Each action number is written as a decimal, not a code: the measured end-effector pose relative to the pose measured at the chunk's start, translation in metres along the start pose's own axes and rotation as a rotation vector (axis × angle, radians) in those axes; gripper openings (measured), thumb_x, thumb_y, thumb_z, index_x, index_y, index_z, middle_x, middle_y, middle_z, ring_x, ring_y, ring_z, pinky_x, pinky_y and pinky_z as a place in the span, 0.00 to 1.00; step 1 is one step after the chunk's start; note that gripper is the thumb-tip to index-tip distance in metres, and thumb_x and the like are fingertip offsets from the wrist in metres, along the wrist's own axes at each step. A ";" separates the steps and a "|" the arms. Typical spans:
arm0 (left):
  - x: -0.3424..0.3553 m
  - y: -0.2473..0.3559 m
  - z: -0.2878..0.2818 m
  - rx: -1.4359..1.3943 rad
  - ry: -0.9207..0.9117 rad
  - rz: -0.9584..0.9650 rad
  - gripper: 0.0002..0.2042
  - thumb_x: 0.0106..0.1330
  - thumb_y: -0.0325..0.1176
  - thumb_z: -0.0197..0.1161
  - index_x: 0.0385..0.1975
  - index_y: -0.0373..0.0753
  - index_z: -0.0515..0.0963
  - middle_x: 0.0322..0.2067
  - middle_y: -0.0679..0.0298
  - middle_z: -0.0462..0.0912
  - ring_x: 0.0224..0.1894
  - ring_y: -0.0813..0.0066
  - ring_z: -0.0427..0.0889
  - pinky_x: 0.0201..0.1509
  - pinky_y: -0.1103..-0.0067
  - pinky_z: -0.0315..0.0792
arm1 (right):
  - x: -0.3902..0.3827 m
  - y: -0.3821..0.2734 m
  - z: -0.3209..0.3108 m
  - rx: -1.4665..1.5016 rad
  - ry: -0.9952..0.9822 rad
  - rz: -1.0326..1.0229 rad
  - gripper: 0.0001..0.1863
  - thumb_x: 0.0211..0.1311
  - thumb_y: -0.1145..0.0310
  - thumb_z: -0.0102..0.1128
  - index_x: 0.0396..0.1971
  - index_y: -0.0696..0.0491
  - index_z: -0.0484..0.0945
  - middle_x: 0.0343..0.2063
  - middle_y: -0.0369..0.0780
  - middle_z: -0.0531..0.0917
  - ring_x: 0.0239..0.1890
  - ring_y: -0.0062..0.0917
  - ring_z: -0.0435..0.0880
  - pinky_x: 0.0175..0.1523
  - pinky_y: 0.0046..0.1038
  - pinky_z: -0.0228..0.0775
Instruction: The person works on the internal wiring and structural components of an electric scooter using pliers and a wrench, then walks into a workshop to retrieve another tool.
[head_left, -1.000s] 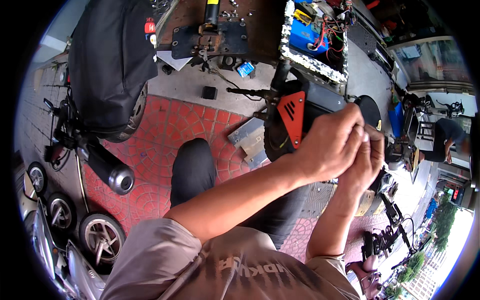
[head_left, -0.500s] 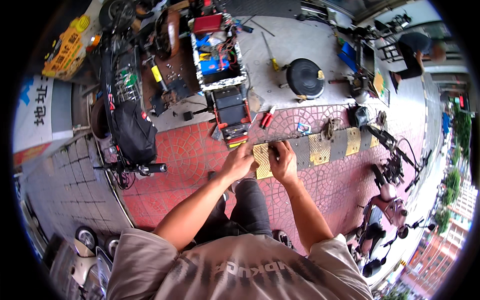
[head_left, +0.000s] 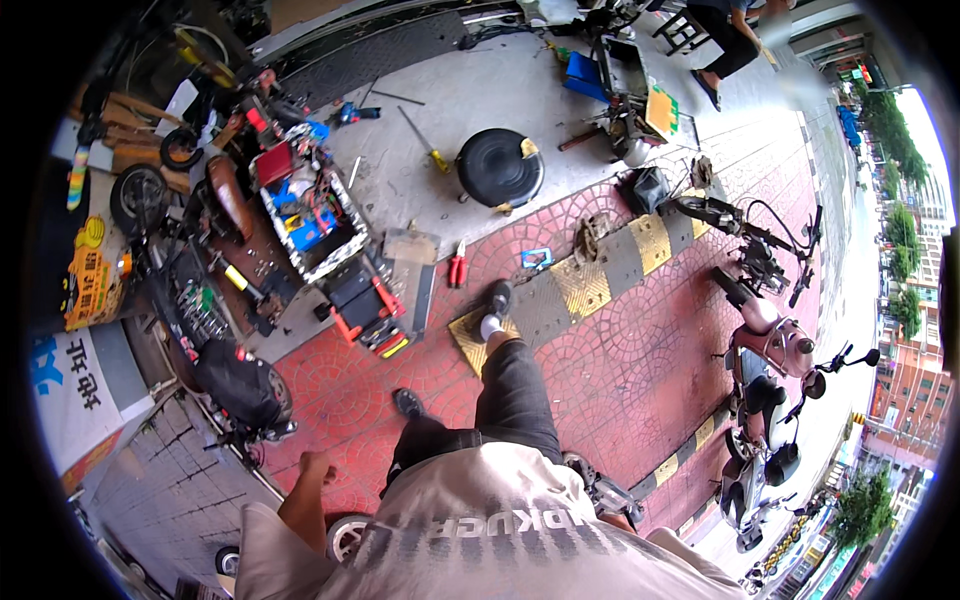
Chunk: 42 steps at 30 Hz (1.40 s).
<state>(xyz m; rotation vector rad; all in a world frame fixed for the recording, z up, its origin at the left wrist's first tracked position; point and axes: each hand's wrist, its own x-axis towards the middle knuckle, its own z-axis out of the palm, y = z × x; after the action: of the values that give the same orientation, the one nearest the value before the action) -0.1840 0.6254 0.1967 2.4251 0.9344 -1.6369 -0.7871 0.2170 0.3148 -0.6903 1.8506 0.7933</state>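
I can't make out the right hand, nor whether the left hand (head_left: 317, 466), above red fan-patterned paving (head_left: 335, 390), is clenched.

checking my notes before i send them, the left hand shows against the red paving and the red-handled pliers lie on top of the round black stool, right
Not quite: the red-handled pliers lie on the ground, apart from the round black stool, as the head view shows. The left hand does show against the red paving.
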 end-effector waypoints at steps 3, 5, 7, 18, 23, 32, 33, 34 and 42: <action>-0.058 0.035 0.033 -0.248 -0.060 -0.021 0.11 0.70 0.34 0.51 0.43 0.36 0.77 0.26 0.54 0.88 0.21 0.59 0.86 0.22 0.62 0.77 | 0.005 -0.093 -0.050 -0.042 -0.047 -0.108 0.08 0.59 0.63 0.64 0.34 0.50 0.87 0.31 0.39 0.88 0.32 0.25 0.86 0.37 0.32 0.76; -0.098 0.107 0.053 -0.426 -0.177 0.157 0.11 0.71 0.35 0.52 0.46 0.37 0.76 0.27 0.53 0.88 0.21 0.60 0.86 0.23 0.64 0.77 | 0.017 -0.181 -0.092 -0.095 -0.050 -0.242 0.07 0.58 0.64 0.65 0.32 0.50 0.87 0.28 0.37 0.88 0.29 0.23 0.86 0.33 0.31 0.76; -0.159 0.180 0.060 -0.437 -0.214 0.328 0.10 0.71 0.35 0.53 0.44 0.38 0.76 0.27 0.54 0.88 0.22 0.62 0.86 0.22 0.67 0.77 | 0.015 -0.284 -0.135 -0.100 0.008 -0.457 0.05 0.58 0.65 0.66 0.30 0.50 0.87 0.26 0.36 0.88 0.26 0.20 0.85 0.30 0.30 0.76; -0.297 0.325 0.030 -0.558 -0.208 0.426 0.13 0.70 0.41 0.56 0.44 0.40 0.78 0.31 0.54 0.88 0.27 0.64 0.87 0.30 0.67 0.77 | -0.168 -0.620 -0.222 0.158 0.145 -0.957 0.13 0.66 0.65 0.60 0.31 0.61 0.84 0.24 0.38 0.85 0.23 0.22 0.81 0.30 0.25 0.71; -0.248 0.320 0.026 -0.537 -0.199 0.112 0.16 0.74 0.42 0.54 0.51 0.37 0.77 0.40 0.50 0.88 0.38 0.52 0.87 0.47 0.55 0.78 | -0.163 -0.668 -0.208 -0.320 0.263 -1.054 0.20 0.63 0.56 0.62 0.27 0.61 0.85 0.21 0.41 0.86 0.25 0.26 0.85 0.33 0.31 0.75; -0.181 0.508 -0.121 -0.633 -0.234 0.077 0.20 0.72 0.43 0.55 0.52 0.33 0.74 0.37 0.47 0.87 0.36 0.50 0.89 0.48 0.51 0.79 | -0.170 -0.712 -0.254 0.190 0.139 -0.394 0.14 0.69 0.62 0.64 0.29 0.59 0.82 0.21 0.41 0.84 0.17 0.26 0.82 0.20 0.29 0.70; -0.166 0.539 -0.149 -0.569 -0.277 0.137 0.19 0.70 0.43 0.57 0.52 0.34 0.75 0.35 0.51 0.87 0.31 0.56 0.88 0.42 0.56 0.81 | -0.184 -0.723 -0.251 0.181 0.157 -0.348 0.14 0.69 0.63 0.64 0.29 0.59 0.82 0.21 0.41 0.84 0.17 0.27 0.82 0.20 0.29 0.70; -0.191 0.599 -0.163 -0.623 -0.216 0.243 0.14 0.69 0.42 0.59 0.43 0.37 0.78 0.30 0.55 0.87 0.30 0.59 0.88 0.37 0.60 0.81 | -0.201 -0.734 -0.258 0.182 0.213 -0.324 0.13 0.69 0.64 0.64 0.30 0.59 0.82 0.21 0.41 0.84 0.17 0.27 0.81 0.19 0.29 0.70; -0.337 0.926 -0.283 -0.851 -0.259 0.689 0.10 0.69 0.40 0.63 0.37 0.40 0.80 0.27 0.63 0.87 0.25 0.72 0.88 0.25 0.77 0.78 | -0.264 -0.920 -0.253 0.205 0.261 -0.233 0.16 0.71 0.57 0.61 0.30 0.54 0.82 0.20 0.41 0.83 0.16 0.28 0.80 0.18 0.30 0.69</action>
<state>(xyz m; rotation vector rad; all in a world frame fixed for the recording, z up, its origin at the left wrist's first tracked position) 0.4428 -0.1690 0.3604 1.6197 0.4952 -0.9744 -0.1420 -0.5241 0.4359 -0.8896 2.0031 0.3696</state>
